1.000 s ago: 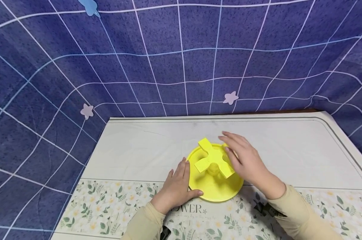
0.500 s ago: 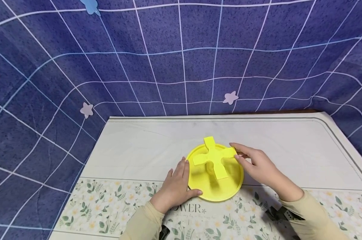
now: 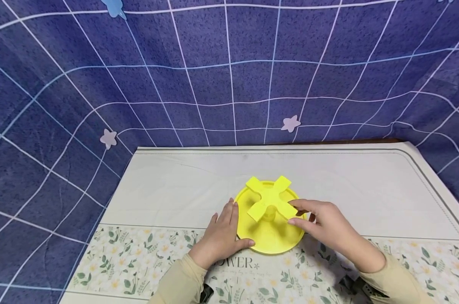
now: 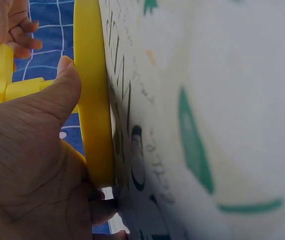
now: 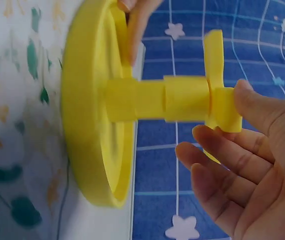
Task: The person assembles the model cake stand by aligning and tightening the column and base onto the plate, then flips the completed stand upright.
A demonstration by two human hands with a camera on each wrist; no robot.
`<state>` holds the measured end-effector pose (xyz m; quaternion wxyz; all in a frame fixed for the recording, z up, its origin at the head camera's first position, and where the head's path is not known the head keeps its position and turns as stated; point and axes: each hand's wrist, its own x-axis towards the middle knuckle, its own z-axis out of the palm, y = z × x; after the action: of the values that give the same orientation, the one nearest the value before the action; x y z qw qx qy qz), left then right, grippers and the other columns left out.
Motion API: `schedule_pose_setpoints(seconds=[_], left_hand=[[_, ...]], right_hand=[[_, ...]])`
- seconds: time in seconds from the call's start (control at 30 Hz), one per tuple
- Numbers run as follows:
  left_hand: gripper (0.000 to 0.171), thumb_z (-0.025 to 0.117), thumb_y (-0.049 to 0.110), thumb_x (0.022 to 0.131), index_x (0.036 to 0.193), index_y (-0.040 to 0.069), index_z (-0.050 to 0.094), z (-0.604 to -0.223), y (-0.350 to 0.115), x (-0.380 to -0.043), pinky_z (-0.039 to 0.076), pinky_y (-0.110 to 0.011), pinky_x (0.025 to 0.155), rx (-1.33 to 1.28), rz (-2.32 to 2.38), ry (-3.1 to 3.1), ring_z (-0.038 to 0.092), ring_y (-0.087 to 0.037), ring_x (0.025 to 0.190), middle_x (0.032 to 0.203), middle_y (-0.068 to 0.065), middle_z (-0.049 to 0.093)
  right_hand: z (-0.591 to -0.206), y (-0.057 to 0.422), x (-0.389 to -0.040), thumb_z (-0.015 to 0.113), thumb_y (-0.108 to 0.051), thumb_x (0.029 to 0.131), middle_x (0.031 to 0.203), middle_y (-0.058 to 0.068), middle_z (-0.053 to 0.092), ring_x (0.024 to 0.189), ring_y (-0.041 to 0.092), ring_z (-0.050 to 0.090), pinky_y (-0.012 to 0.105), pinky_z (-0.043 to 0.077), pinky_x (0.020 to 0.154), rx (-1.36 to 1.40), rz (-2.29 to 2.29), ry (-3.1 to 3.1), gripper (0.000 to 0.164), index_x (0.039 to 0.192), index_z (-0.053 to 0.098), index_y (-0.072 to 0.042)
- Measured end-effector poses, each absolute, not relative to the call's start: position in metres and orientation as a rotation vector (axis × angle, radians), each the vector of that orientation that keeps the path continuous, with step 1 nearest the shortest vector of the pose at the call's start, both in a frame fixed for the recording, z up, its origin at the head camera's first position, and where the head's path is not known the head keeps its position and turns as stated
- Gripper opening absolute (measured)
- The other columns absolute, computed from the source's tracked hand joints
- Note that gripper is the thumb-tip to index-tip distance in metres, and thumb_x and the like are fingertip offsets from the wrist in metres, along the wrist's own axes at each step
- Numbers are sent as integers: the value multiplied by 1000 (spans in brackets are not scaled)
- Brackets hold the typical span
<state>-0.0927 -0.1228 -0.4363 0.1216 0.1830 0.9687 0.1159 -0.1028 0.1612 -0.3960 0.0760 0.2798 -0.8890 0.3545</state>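
A yellow round dish-like base (image 3: 265,240) lies on the table. From its middle rises a stepped yellow post (image 5: 150,100), topped by a four-armed yellow cross (image 3: 270,197). My right hand (image 3: 326,221) pinches the cross's near right arm between thumb and forefinger; in the right wrist view its other fingers hang loosely bent beneath. My left hand (image 3: 222,236) rests against the base's left side, its fingers fairly straight along the rim and its thumb spread to the front rim. The left wrist view shows the thumb (image 4: 65,87) touching the base's edge.
A pale tablecloth (image 3: 176,190) with a flowered band (image 3: 149,261) and printed lettering covers the table. Behind and at the sides hangs a blue curtain (image 3: 199,84) with white grid lines and stars.
The cross has turned clockwise, seen from above. My right hand came round to its right arm, pinched it, and moved nearer with it. My left hand has stayed at the base.
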Motion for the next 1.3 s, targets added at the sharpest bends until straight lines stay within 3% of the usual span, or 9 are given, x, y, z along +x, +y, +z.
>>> schedule_pose_setpoints(seconds=[0.23, 0.5, 0.63, 0.77, 0.97, 1.1, 1.3], left_hand=[[109, 57, 66, 86, 153, -6, 11, -433, -122, -93, 19, -57, 113, 503, 374, 2811, 8, -32, 148, 161, -22, 2], [110, 57, 67, 85, 153, -6, 11, -434, -121, -92, 19, -56, 114, 499, 371, 2810, 8, -31, 148, 161, -22, 3], [110, 56, 67, 85, 153, -6, 11, -435, -122, -92, 19, -56, 114, 505, 363, 2812, 8, -31, 148, 161, -22, 2], [110, 56, 68, 85, 153, -6, 10, -436, -122, -92, 19, -56, 114, 507, 357, 2815, 8, -31, 148, 161, -22, 2], [109, 56, 66, 86, 153, -6, 11, -436, -122, -92, 20, -57, 113, 518, 374, 2812, 8, -31, 148, 161, -22, 2], [108, 57, 66, 87, 153, -6, 11, -436, -122, -91, 21, -58, 113, 520, 378, 2808, 8, -31, 148, 161, -22, 2], [108, 56, 66, 86, 153, -6, 11, -437, -123, -93, 21, -57, 113, 515, 360, 2818, 8, -31, 148, 161, -22, 2]], right_hand=[[-402, 141, -98, 80, -39, 78, 83, -7, 69, 66, 6, 60, 23, 47, 56, 891, 790, -2547, 39, 105, 73, -12], [-398, 143, -97, 78, -46, 78, 85, -6, 71, 70, 5, 63, 23, 48, 55, 874, 758, -2472, 45, 109, 74, -13], [-391, 151, -102, 74, -42, 85, 83, -6, 70, 69, 6, 60, 20, 46, 52, 836, 831, -2314, 37, 106, 75, -12], [-389, 157, -112, 72, -30, 89, 88, -5, 68, 69, 9, 59, 24, 49, 53, 777, 853, -2240, 27, 107, 74, -11], [-397, 164, -123, 71, -8, 88, 117, 7, 67, 81, 14, 62, 34, 54, 63, 790, 870, -2444, 45, 132, 61, -6], [-402, 167, -124, 68, -4, 90, 107, 6, 69, 85, 15, 63, 35, 55, 67, 802, 955, -2542, 40, 130, 61, -2], [-401, 169, -117, 73, -10, 88, 95, -5, 68, 86, 14, 63, 37, 53, 67, 742, 982, -2582, 31, 118, 67, -8]])
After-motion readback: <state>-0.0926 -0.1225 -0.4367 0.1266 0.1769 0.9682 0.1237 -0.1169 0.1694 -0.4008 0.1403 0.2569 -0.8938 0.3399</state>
